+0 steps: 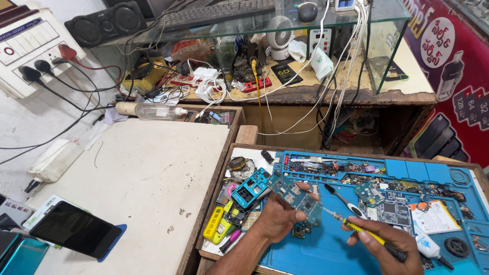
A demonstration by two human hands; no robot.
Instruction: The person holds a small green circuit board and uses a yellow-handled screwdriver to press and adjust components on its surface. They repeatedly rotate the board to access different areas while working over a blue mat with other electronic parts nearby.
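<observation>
- The left hand (pixel 277 216) holds a small green circuit board (pixel 296 197) above the near-left part of the blue repair mat (pixel 326 249); its fingers are clamped on the board's lower edge and underside, tilting the face up.
- The right hand (pixel 389 239) has its fingers closed around a yellow-handled screwdriver (pixel 364 233), tip pointing left and touching — or just short of — the board's right end.
- The board looks light, thin and stiff, yet fragile — best gripped by its bare edges, away from the components.
- A black-and-white brush (pixel 344 199) lies just beyond the screwdriver; other boards (pixel 389 206) sit farther right.
- A dark phone (pixel 75 229) rests on the white table (pixel 153 173), well apart to the left.
</observation>
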